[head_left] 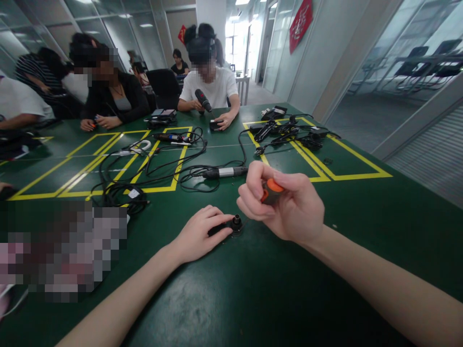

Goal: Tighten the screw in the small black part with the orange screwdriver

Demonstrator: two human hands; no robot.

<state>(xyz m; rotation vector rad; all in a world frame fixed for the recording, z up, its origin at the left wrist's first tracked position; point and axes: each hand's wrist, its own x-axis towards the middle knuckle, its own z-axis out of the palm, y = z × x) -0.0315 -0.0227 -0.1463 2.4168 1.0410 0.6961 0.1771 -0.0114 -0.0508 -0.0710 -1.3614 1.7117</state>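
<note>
On the green table, the thumb and index finger of my left hand [206, 232] pinch a small black round part [237, 224]. A short ring-like stub stands up at its centre. The hand's other fingers rest low beside it. Up and to the right, my right hand [284, 205] is closed around an orange and dark grey handle [272, 189], which looks like a screwdriver's. My palm and fingers hide most of this tool, and its tip cannot be made out clearly.
Beyond my hands lies a black and silver cylindrical tool [226, 172] with a cord. Black cables [126, 197] tangle at left, more cables [289, 132] at back right. Yellow tape [361, 176] marks the table [361, 231]. A person opposite holds a power drill [203, 100].
</note>
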